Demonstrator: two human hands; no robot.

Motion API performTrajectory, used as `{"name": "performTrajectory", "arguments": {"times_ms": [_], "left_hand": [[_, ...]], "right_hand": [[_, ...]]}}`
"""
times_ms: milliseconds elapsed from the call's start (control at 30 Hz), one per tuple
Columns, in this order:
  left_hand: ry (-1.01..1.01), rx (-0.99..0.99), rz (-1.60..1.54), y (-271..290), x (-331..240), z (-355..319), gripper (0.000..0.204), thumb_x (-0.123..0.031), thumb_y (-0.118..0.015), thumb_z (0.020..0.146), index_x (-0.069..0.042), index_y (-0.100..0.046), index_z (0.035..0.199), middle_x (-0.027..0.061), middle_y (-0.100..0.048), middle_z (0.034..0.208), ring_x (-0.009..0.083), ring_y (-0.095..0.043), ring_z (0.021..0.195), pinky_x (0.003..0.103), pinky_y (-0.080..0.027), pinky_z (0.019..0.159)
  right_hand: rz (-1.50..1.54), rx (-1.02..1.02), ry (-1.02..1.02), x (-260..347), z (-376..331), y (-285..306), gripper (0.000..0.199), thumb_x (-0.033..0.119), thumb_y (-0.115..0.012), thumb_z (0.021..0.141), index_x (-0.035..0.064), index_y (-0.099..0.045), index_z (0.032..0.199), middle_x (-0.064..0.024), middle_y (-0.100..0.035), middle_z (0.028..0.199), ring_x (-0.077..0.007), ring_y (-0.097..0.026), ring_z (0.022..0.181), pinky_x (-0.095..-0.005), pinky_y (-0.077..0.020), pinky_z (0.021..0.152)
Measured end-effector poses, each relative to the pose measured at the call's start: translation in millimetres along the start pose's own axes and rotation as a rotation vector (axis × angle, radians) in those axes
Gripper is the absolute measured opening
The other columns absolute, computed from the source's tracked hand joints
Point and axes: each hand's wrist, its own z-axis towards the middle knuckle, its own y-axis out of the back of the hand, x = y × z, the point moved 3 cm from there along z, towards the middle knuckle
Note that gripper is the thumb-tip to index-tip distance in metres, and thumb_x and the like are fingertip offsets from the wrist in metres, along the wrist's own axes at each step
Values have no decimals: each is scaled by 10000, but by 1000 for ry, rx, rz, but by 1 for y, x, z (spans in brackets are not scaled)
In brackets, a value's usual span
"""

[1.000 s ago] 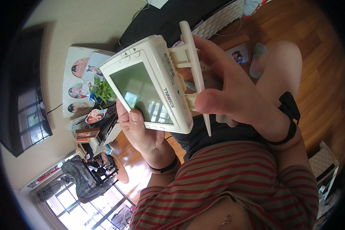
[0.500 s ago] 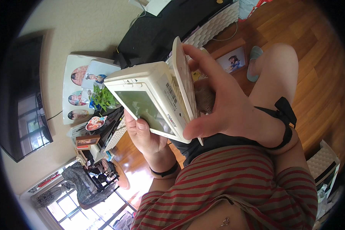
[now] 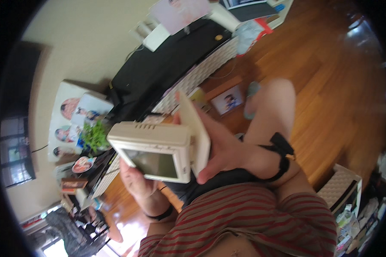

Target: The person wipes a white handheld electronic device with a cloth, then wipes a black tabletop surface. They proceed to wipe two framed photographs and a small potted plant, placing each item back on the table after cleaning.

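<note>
- The cream boxy device [image 3: 152, 150] is up in the air over the lap, off the near-left end of the black-topped bench [image 3: 158, 64], and rests on the hands alone.
- The bench's long front edge runs diagonally behind it; a plastic bag [image 3: 247, 36] with a red edge hangs by the far-right corner.
- Wood floor [image 3: 330, 85] spreads out to the right past the bent knee; between the bench front and the slippered foot lies a framed photo [image 3: 228, 102].
- The device has rounded corners, a dark glossy screen [image 3: 156, 163] and a slotted, matte top side.
- Along its right side stands a thin, smooth, flat panel [image 3: 196, 132], tilted and rising above the casing; blur hides whether the two touch.
- The bench front has a white quilted texture; the floor is warm brown planks.
- Left hand [image 3: 135, 180]: palm up at the lower-left corner, grip closed around the device, wrist in a black band [image 3: 160, 214].
- Right hand [image 3: 225, 152]: grip spread wide across the panel's outer face, thumb at its lower end, fingers by its upper end, forearm coming from the right.
</note>
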Motion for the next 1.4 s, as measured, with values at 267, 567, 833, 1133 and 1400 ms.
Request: {"name": "performTrajectory", "arguments": {"times_ms": [267, 567, 833, 1133, 1400], "left_hand": [[64, 100, -110, -5, -3, 15, 916, -755, -312, 891, 26, -433, 1354, 243, -518, 1316, 289, -592, 1115, 384, -502, 902], [111, -57, 257, -14, -4, 6, 737, -741, -406, 881, -11, -488, 929, 134, -579, 733, 194, -584, 626, 298, -495, 578], [161, -76, 445, -34, -21, 1, 771, -746, -440, 867, 14, -535, 959, 101, -566, 805, 163, -561, 700, 269, -460, 650], [157, 156, -279, -35, -22, 20, 919, -660, -354, 944, 66, -189, 1483, 322, -431, 1389, 397, -478, 1270, 501, -387, 1063], [152, 64, -479, -40, 21, -7, 660, -610, -359, 963, -195, -369, 1476, 170, -402, 1481, 361, -388, 1358, 549, -288, 1128]], "right_hand": [[-591, 32, 92, 1, -6, -5, 1358, 361, -908, 583, 12, -2, 1533, -139, -349, 1355, -231, -435, 1218, -362, -388, 1021], [-993, 7, 167, -3, -18, -12, 1358, 535, -801, 550, -40, -31, 1510, -249, -400, 1283, -390, -477, 1114, -408, -445, 892], [-876, 56, 181, -20, -19, -4, 1380, 634, -737, 579, -31, 31, 1513, -166, -432, 1113, -286, -474, 946, -388, -424, 837], [95, 33, -64, -10, -9, -9, 1152, 582, -746, 749, 10, -100, 1513, -128, -366, 1455, -215, -382, 1335, -374, -319, 1096], [95, 161, 375, -11, 22, -16, 1062, 392, -772, 712, 32, -155, 1498, -146, -329, 1465, -254, -391, 1333, -416, -340, 1085]]}}
